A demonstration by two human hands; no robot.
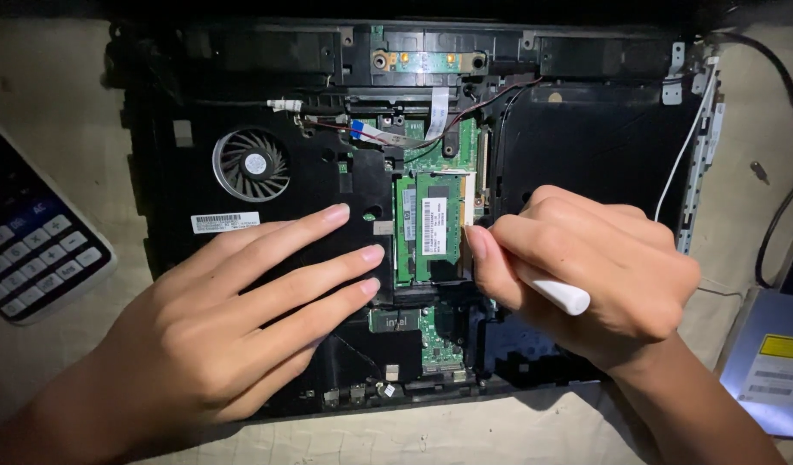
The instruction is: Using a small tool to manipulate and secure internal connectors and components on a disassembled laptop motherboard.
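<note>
A white rectangular label (225, 222) is sitting under the fan (252, 164). The left hand (216, 331) is lying flat, released, on the laptop (586, 146). The right hand (599, 271) is grasping a white tool (556, 293) beside the green memory card (431, 226).

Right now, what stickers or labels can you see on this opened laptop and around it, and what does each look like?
Barcode label: white strip on the black casing below the fan, beside the left hand.
Memory module sticker: white upright rectangle on the green board, by the right hand.
Drive label: pale sheet with a yellow patch, on the silver drive at right.
</note>
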